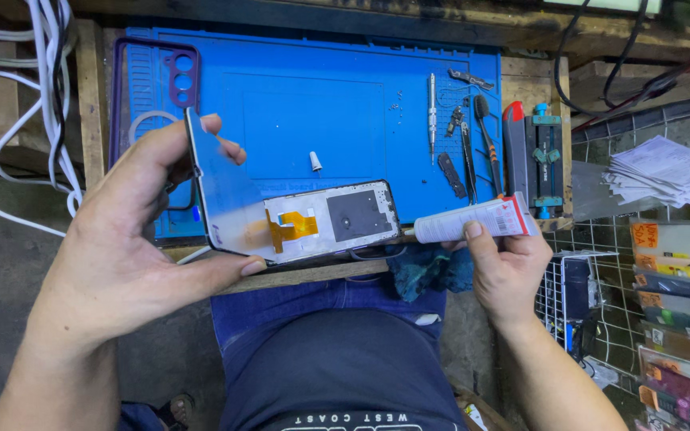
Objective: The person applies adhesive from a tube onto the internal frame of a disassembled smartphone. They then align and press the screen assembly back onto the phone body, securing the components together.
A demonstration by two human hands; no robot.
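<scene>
The step in hand looks like gluing a phone screen: the left hand (133, 239) grips the phone display panel (297, 215) by its near end, thumb under the lower edge and fingers curled over the top, tilting it up just above the front edge of the blue work mat (345, 88). The right hand (505, 267) is closed around a white adhesive tube (473, 221), its nozzle touching the panel's right end. The next move seems to call for a steady, thin bead along the frame edge.

The panel shows its back: a pale metal plate, an orange flex cable near the middle and a dark square patch to the right. Tweezers and a screwdriver (432, 108) lie on the mat's right side.
</scene>
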